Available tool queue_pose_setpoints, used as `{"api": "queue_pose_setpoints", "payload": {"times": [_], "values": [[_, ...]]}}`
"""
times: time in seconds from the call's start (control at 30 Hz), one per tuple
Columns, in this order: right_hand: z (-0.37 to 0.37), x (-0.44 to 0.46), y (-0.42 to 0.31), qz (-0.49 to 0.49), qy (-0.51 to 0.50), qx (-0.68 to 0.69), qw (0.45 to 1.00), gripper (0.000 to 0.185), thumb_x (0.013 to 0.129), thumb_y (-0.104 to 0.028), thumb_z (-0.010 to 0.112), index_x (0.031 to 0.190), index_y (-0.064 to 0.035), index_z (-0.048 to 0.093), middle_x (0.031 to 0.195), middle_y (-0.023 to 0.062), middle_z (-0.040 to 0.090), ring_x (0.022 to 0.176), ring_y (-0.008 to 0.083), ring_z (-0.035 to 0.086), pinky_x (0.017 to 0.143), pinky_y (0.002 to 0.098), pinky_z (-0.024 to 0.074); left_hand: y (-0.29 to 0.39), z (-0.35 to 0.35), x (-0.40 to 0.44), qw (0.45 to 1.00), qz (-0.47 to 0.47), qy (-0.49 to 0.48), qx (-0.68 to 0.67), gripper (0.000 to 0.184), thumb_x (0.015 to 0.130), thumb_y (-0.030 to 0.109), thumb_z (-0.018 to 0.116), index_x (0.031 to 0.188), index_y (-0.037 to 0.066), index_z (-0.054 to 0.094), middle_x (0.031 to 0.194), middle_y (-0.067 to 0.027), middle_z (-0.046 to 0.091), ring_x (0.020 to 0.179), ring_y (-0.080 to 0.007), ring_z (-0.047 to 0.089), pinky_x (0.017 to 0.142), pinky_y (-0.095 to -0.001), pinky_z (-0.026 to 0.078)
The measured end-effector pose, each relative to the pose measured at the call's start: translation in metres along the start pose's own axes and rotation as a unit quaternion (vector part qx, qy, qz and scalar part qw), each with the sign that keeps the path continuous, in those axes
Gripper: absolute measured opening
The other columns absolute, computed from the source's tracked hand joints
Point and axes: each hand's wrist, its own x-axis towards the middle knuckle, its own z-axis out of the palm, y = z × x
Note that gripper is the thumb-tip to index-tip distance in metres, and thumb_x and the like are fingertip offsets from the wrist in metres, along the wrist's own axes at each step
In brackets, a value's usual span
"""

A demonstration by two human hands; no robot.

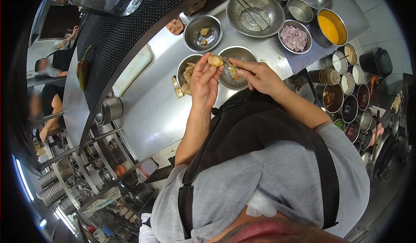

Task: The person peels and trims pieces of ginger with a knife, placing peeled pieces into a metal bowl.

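My left hand (203,80) pinches a pale yellow piece of ginger (215,61) in its fingertips. Against the ginger's right side, my right hand (259,75) grips a slim metal tool (225,61); its exact kind is too small to make out. Below both hands stands a steel bowl (249,53) with peelings (234,72) in it. Partly behind my left hand, another steel bowl (180,65) holds unpeeled ginger (187,75). Farther back, a third bowl (190,41) contains a few peeled ginger pieces (204,31).
A large colander (236,15) with tongs across it stands at the back. Beside it are a bowl of sliced onion (295,38) and a pot of orange liquid (330,26). Several containers crowd the right. A dark mesh-covered shelf (117,39) overhangs the left, and two people are beyond it.
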Motion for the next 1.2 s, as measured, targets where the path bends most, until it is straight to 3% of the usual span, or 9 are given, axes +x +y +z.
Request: {"api": "queue_pose_setpoints", "payload": {"times": [0.1,0.17,0.37,0.6,0.7,0.9,1.0,1.07,1.2], "values": [[0.002,0.0,-0.002,0.006,0.01,-0.044,0.999,0.037,0.093,-0.021,0.054,0.127,-0.0075,0.056,0.095,0.0157,0.068,0.057,0.0224,0.062,0.061,0.0333,0.0505,-0.001,-0.002,0.002,1.0,-0.01,0.002,-0.009,0.037,0.089,-0.003,0.055,0.125,0.001,0.047,0.114,-0.0129,0.058,0.107,-0.021,0.058,0.092,-0.0329,0.049],[0.005,0.0,0.002,-0.076,0.026,-0.117,0.99,0.04,0.093,-0.021,0.055,0.13,-0.0065,0.053,0.104,0.0203,0.066,0.079,0.0353,0.066,0.073,0.0394,0.0503,-0.001,-0.002,0.002,1.0,-0.01,0.004,-0.004,0.034,0.09,-0.002,0.055,0.123,0.001,0.048,0.113,-0.0121,0.059,0.105,-0.0207,0.058,0.092,-0.0326,0.049],[0.007,0.001,-0.001,-0.093,0.017,-0.124,0.988,0.046,0.091,-0.017,0.057,0.136,-0.0102,0.047,0.114,0.02,0.063,0.103,0.0369,0.062,0.087,0.0396,0.0482,-0.002,0.007,0.0,1.0,0.001,-0.003,0.001,0.028,0.09,0.0,0.056,0.118,0.002,0.048,0.109,-0.0106,0.06,0.099,-0.0188,0.06,0.088,-0.0311,0.05],[0.011,0.002,0.006,-0.138,0.051,-0.14,0.979,0.046,0.092,-0.018,0.055,0.137,-0.0097,0.047,0.104,0.0178,0.067,0.092,0.0325,0.066,0.082,0.0373,0.0498,-0.006,0.008,-0.003,0.997,0.043,-0.017,0.054,0.028,0.09,-0.002,0.057,0.116,0.002,0.049,0.11,-0.0119,0.058,0.099,-0.0177,0.059,0.086,-0.0306,0.05],[0.009,0.004,-0.002,-0.069,0.008,-0.07,0.995,0.045,0.092,-0.021,0.054,0.135,-0.0092,0.046,0.108,0.0207,0.064,0.095,0.0387,0.062,0.083,0.0433,0.0478,-0.009,0.011,-0.005,0.995,0.066,-0.017,0.076,0.027,0.089,-0.001,0.057,0.115,0.002,0.049,0.11,-0.0119,0.059,0.1,-0.0183,0.059,0.086,-0.0315,0.049],[0.014,0.011,0.004,-0.086,0.034,-0.05,0.994,0.034,0.092,-0.022,0.053,0.123,-0.0057,0.05,0.089,0.0182,0.065,0.08,0.0367,0.064,0.074,0.0427,0.0469,-0.015,0.011,-0.005,0.993,0.082,-0.004,0.081,0.028,0.089,-0.003,0.058,0.115,0.001,0.049,0.112,-0.0128,0.058,0.099,-0.0183,0.059,0.087,-0.0316,0.049],[0.015,0.016,0.01,-0.06,0.036,-0.042,0.997,0.03,0.093,-0.023,0.053,0.116,-0.004,0.051,0.084,0.0166,0.066,0.079,0.0332,0.065,0.073,0.0419,0.0476,-0.022,0.007,-0.006,0.993,0.077,-0.004,0.088,0.029,0.088,-0.005,0.057,0.115,0.0,0.048,0.114,-0.0142,0.055,0.1,-0.0176,0.059,0.089,-0.0304,0.049],[0.015,0.017,0.015,-0.049,0.041,-0.007,0.998,0.027,0.096,-0.018,0.051,0.119,-0.0029,0.05,0.077,0.0073,0.063,0.053,0.0108,0.053,0.05,0.0251,0.0433,-0.028,0.007,-0.009,0.993,0.077,-0.002,0.093,0.029,0.088,-0.005,0.057,0.115,0.0,0.048,0.114,-0.0144,0.055,0.101,-0.0176,0.059,0.09,-0.0296,0.048],[0.004,0.012,0.0,0.047,-0.007,0.083,0.995,0.026,0.095,-0.021,0.052,0.114,-0.0038,0.051,0.076,0.0086,0.064,0.053,0.0146,0.059,0.05,0.0285,0.0471,-0.025,0.011,-0.009,0.994,0.076,-0.022,0.071,0.033,0.087,-0.006,0.058,0.118,0.0,0.047,0.116,-0.0134,0.055,0.104,-0.0179,0.058,0.091,-0.0299,0.047]]}}
